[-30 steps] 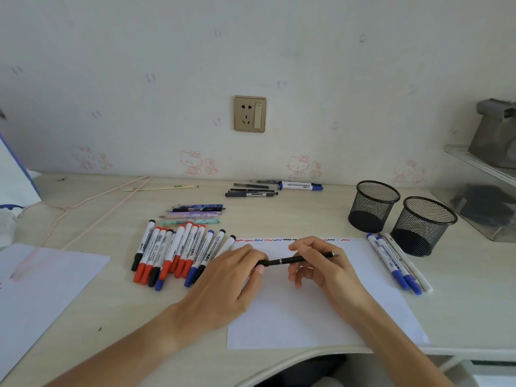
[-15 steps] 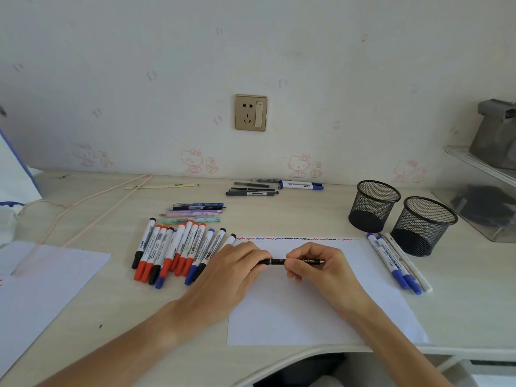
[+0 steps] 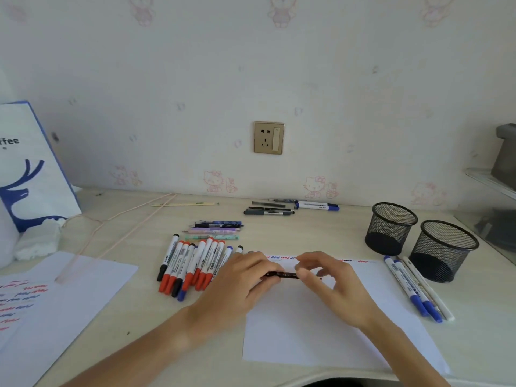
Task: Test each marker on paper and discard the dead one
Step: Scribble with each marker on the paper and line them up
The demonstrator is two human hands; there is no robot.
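Both hands grip one black pen [image 3: 284,275] over the paper [image 3: 321,331]
Head view: left hand [image 3: 245,277] curls round the pen's left end, right hand [image 3: 329,277] pinches its right end, forearms converging; the pen lies level, just below the paper's scribbled top edge

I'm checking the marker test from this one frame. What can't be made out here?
- Black pen, head view: both ends sit under the left hand and right hand, so cap on or off cannot be told.
- Squiggles along the top of the paper: partly behind the hands.
- Marker labels: too small to read.
- Bag: its print is cut off by the left edge.
- Mesh cups: their contents are unclear.
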